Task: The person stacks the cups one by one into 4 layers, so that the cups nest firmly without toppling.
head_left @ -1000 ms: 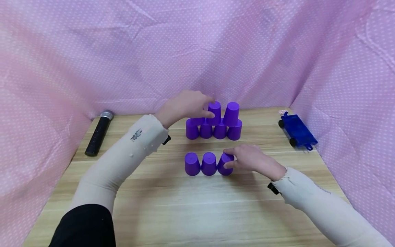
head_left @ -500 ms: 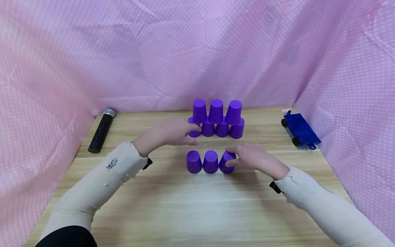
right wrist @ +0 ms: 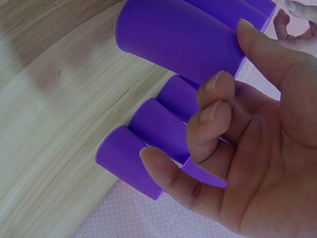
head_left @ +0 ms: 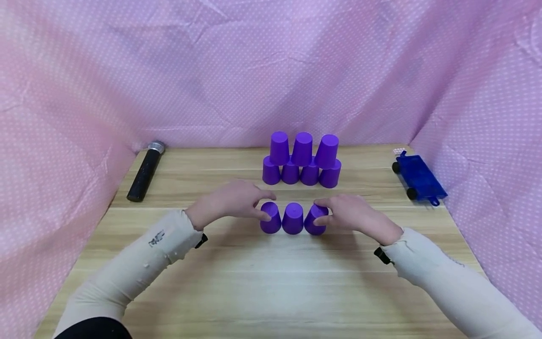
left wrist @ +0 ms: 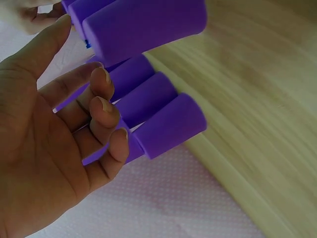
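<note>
Cups [head_left: 302, 149] stand upside down on the worktop [head_left: 271, 292]; the left hand [head_left: 233, 200], fingers wide, is at the near row's [head_left: 292, 219] left cup [head_left: 274, 223]; the right hand [head_left: 349, 214] pinches the right cup [head_left: 311, 223].

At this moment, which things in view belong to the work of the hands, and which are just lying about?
Likely in the job:
three purple cups, front row
seven purple cups stacked behind

Lying about:
black microphone
blue wheeled cart
pale item, too small to tell
</note>
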A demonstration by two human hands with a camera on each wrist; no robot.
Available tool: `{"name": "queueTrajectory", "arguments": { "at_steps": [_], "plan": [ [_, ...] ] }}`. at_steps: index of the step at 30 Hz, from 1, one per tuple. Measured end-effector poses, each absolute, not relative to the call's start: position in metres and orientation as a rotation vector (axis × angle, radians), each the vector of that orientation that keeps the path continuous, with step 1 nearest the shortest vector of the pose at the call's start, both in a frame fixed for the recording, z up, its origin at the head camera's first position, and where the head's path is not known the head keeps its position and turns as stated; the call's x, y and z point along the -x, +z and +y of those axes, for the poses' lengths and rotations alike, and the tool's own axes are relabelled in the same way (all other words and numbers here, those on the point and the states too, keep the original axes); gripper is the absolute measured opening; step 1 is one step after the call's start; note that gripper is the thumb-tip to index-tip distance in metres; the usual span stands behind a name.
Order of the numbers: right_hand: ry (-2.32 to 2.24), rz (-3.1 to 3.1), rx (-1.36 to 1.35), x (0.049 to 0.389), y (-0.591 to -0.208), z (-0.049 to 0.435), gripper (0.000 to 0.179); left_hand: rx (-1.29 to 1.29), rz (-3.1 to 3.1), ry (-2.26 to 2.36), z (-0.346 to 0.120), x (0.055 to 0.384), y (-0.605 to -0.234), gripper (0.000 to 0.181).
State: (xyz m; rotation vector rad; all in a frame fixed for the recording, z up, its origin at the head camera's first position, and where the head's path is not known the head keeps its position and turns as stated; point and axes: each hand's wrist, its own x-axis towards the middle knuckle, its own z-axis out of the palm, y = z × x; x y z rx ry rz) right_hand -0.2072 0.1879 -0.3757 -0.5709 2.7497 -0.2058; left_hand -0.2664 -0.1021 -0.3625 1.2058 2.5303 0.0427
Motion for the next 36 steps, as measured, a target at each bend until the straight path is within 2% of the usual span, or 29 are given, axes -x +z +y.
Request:
{"name": "queueTrajectory", "arguments": {
  "at_steps": [15,22,36],
  "plan": [
    [-0.204,2.751,0.57,0.207,-0.377,0.189,0.059,-1.219,2.557,0.079,-0.104,0.265,-0.375,0.062],
    [-0.207,2.766,0.601,0.209,-0.379,0.19,0.058,-1.275,2.55,0.127,-0.103,0.266,-0.379,0.055],
    [-0.222,2.787,0.638,0.208,-0.376,0.189,0.057,-1.186,2.487,0.223,-0.106,0.272,-0.386,0.047]
  ]
}}
